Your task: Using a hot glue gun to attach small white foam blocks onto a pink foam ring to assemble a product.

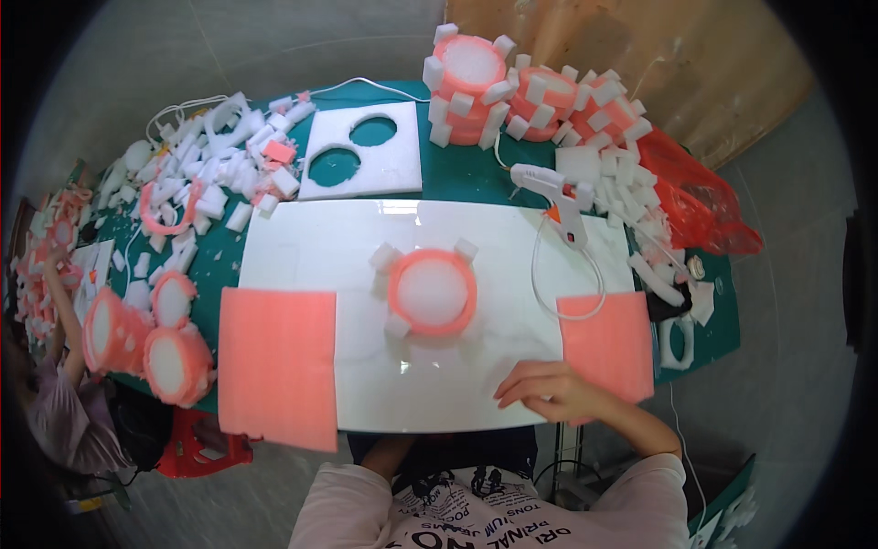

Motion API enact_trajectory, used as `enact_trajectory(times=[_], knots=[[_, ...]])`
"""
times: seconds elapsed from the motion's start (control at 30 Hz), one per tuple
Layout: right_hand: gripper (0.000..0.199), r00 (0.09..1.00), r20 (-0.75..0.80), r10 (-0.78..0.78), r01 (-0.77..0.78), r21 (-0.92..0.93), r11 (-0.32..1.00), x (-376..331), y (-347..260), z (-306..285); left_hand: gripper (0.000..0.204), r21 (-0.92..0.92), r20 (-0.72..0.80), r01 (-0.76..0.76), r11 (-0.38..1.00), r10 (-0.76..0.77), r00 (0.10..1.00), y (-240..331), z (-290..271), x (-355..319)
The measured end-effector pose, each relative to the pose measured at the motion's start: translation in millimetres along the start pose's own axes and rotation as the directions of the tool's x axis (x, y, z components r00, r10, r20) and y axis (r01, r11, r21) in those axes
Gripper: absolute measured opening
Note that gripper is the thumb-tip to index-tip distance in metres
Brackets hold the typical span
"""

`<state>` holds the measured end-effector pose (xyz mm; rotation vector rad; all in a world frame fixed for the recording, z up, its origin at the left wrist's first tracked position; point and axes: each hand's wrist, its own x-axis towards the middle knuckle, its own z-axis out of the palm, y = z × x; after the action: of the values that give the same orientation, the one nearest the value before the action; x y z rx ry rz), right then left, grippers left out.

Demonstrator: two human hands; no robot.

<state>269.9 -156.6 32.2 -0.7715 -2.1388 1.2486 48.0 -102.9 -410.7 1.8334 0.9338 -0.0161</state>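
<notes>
On the glossy white board (494,357) sits a round pink foam piece (395,291) with a white middle and small white foam blocks (465,250) around its rim. My right hand (547,389) is over the board's near right part, apart from the foam piece. Its fingers are loosely stretched to the left, with nothing visible in them. Beside it lies a pink foam sheet (608,339). Below the board's near edge my left forearm (391,452) shows; the left hand itself is hidden. A white glue gun (558,197) rests at the board's far right, its cable looped on the board.
Stacked pink foam rounds (466,91) stand at the far right, near a red plastic bag (700,201). White foam scraps (210,151) heap up at the far left. A foam panel with two holes (402,165) and another pink sheet (279,366) lie nearby. Another person (69,403) works at left.
</notes>
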Motion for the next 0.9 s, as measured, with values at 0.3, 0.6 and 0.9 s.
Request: enact_trajectory(times=[0.3, 0.6, 0.9], knots=[[0.027, 0.935, 0.353, 0.042, -0.097, 0.138, 0.986, 21.0, 34.6, -9.9, 0.024, -0.190, 0.028, 0.067, 0.980, -0.063, 0.998, 31.0, -10.7, 1.5], [0.021, 0.926, 0.367, 0.095, -0.166, 0.166, 0.972, 19.0, 34.9, -6.5, 0.024, -0.245, -0.036, 0.034, 0.969, -0.044, 0.998, 67.9, -23.9, -24.7], [0.023, 0.985, 0.120, 0.123, -0.128, 0.043, 0.991, 19.5, 18.6, -0.9, 0.024, -0.247, -0.132, -0.014, 0.969, -0.019, 0.991, 127.2, -20.9, -104.8]])
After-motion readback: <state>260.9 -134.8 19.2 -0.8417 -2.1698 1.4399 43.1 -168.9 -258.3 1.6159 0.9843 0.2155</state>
